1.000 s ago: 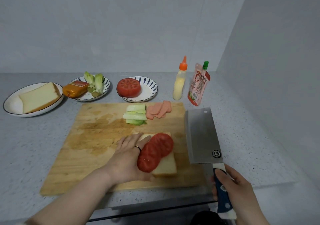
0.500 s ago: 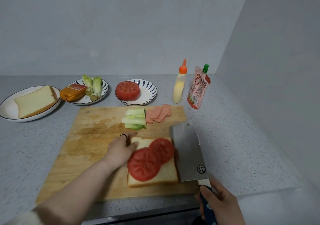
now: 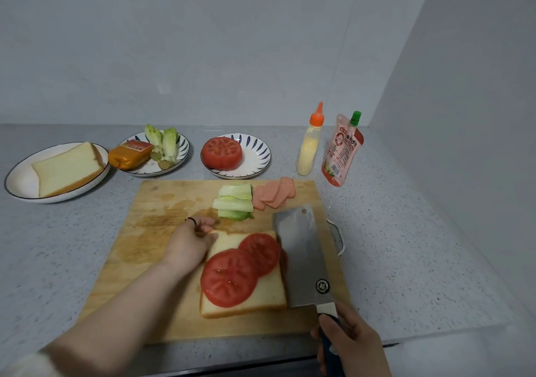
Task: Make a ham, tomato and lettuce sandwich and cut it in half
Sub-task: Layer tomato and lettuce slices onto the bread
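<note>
Bread: white square bread slice [image 3: 269,295] is lying on the pale wooden cutting board [image 3: 150,249], carrying two overlapping round red tomato slices [image 3: 232,278].
Left hand: left hand [image 3: 188,243] is resting at its far-left corner, fingers relaxed, gripping nothing.
Right hand: right hand [image 3: 351,344] is clasping the blue-handled steel cleaver [image 3: 301,255], whose blade is lying along the bread's right edge.
Beyond: pale green lettuce pieces [image 3: 235,205] and pink ham slices [image 3: 274,197] are sitting side by side at the board's far edge.

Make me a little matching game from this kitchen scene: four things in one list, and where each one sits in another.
Things:
1 tomato slices
2 cleaver
3 ham slices
4 thick bread slab

Places:
A on the far-left plate
B in the right hand
C on the bread slice
D beside the cut lettuce

Pairs: 1-C, 2-B, 3-D, 4-A
</note>
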